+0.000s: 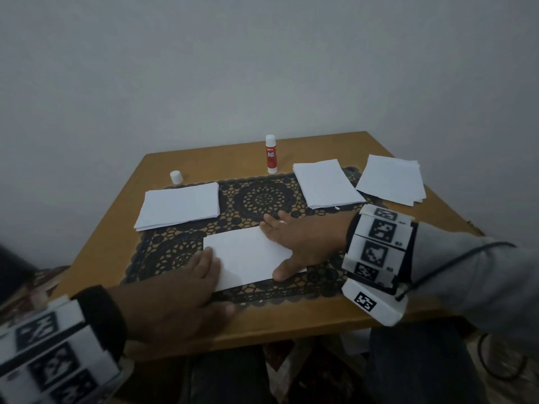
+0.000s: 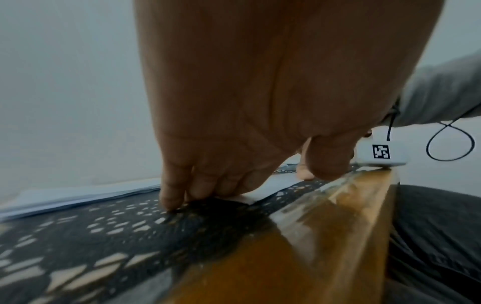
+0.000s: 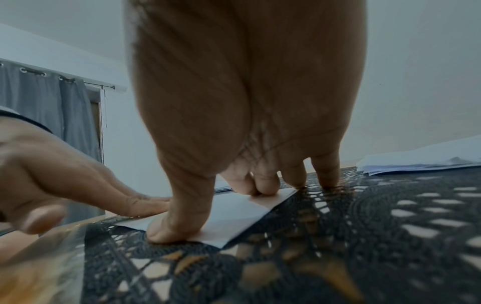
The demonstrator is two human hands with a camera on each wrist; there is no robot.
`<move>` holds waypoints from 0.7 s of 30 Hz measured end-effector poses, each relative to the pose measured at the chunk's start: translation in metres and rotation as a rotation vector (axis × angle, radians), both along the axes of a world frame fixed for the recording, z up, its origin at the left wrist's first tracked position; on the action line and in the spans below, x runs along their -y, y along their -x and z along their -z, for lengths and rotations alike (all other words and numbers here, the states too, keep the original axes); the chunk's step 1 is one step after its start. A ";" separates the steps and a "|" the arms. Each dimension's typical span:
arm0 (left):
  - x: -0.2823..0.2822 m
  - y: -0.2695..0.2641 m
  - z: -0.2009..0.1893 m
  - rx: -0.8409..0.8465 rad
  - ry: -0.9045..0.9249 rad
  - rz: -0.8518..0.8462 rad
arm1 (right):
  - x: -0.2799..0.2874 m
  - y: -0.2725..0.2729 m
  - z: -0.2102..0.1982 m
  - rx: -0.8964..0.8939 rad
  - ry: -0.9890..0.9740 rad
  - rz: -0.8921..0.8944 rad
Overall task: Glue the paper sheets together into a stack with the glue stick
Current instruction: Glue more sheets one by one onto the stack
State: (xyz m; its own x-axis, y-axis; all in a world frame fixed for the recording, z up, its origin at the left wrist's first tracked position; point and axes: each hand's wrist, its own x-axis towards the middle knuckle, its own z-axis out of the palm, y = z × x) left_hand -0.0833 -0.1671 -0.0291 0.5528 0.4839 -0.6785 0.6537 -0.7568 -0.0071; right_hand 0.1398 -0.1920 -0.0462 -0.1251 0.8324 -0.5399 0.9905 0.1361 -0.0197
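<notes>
The paper sheet (image 1: 248, 255) lies flat on the black lace mat (image 1: 262, 199), near the mat's front edge. Its long axis runs left to right, slightly skewed so the right end sits farther from the person.

The left hand (image 1: 180, 298) is spread flat, fingertips (image 2: 171, 197) pressing the sheet's left edge and the mat just beside it. The right hand (image 1: 303, 243) is likewise splayed wide, thumb (image 3: 169, 230) pressing the sheet's near right corner, other fingers on its right end; the outer ones overrun onto the mat. Neither hand grips anything.

The glue stick (image 1: 271, 154) stands upright beyond the mat's far edge, uncapped as far as can be told; its white cap (image 1: 176, 177) stands off the mat's far left corner.

Three paper piles: one (image 1: 179, 208) on the mat's left part, one (image 1: 326, 183) on its far right, one (image 1: 392, 179) further right on the wooden table (image 1: 291, 319). Bare mat remains between the left and middle piles.
</notes>
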 end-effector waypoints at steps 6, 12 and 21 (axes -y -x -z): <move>0.017 -0.006 -0.001 -0.030 0.040 0.043 | -0.002 -0.003 0.002 -0.003 0.000 -0.002; 0.008 -0.015 0.001 -0.017 -0.031 0.034 | -0.004 -0.003 0.005 0.011 -0.006 -0.020; -0.020 -0.054 -0.006 0.017 -0.060 0.052 | -0.003 -0.002 0.003 0.030 -0.022 -0.025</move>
